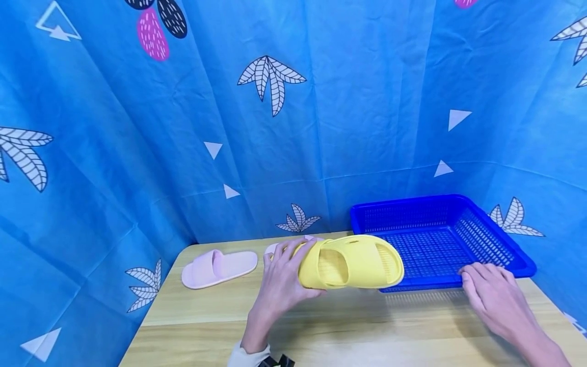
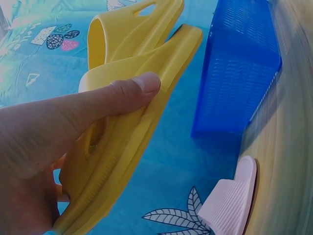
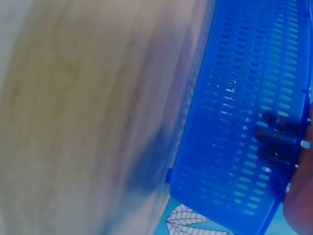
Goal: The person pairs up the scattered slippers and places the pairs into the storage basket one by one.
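Note:
My left hand grips a pair of yellow slippers above the table, toes pointing right. In the left wrist view the thumb presses on the side of the near yellow slipper, and the second one lies against it. At the right, my right hand holds the front rim of a blue plastic basket, fingers over the edge. The right wrist view shows dark finger shapes through the slots of the basket wall. Part of the yellow slippers overlaps the basket in the head view.
A pink slipper lies on the wooden table at the left. Another pink slipper is mostly hidden behind my left hand. A blue patterned curtain hangs behind the table and along its sides.

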A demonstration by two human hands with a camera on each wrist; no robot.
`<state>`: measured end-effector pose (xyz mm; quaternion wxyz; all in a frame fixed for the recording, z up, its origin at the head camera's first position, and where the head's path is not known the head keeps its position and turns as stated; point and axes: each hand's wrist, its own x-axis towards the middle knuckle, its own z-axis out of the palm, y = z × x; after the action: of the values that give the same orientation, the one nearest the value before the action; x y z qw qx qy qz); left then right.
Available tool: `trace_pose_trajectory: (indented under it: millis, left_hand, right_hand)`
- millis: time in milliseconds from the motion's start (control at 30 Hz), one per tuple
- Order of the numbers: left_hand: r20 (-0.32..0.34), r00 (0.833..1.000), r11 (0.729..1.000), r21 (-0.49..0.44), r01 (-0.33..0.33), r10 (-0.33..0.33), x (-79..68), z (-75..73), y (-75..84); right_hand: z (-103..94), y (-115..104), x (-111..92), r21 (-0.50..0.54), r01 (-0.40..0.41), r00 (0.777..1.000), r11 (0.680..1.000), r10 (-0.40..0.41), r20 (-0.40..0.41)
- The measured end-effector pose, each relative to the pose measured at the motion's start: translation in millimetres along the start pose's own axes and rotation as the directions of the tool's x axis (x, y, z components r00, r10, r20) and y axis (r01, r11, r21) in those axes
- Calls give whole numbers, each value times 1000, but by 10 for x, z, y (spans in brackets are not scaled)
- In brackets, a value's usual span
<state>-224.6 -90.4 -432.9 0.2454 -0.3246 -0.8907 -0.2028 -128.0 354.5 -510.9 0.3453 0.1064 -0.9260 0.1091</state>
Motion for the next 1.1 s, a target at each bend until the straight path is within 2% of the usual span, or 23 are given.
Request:
trace_pose_trajectory:
  millis: [367, 733, 1100]
  left_hand:
    - [7, 1000, 1000, -18, 26, -26, 18, 15, 8]
    - [-9, 1000, 1000, -16, 24, -25, 31, 89, 46]
    - [32, 999, 998, -58, 17, -15, 155, 177, 209]
  right_hand:
    - [52, 43, 21, -3, 21, 999, 1000, -21, -25]
    - [37, 39, 30, 6, 11, 1000, 1000, -11, 21]
    - [10, 22, -1, 5, -9, 999, 1000, 9, 44]
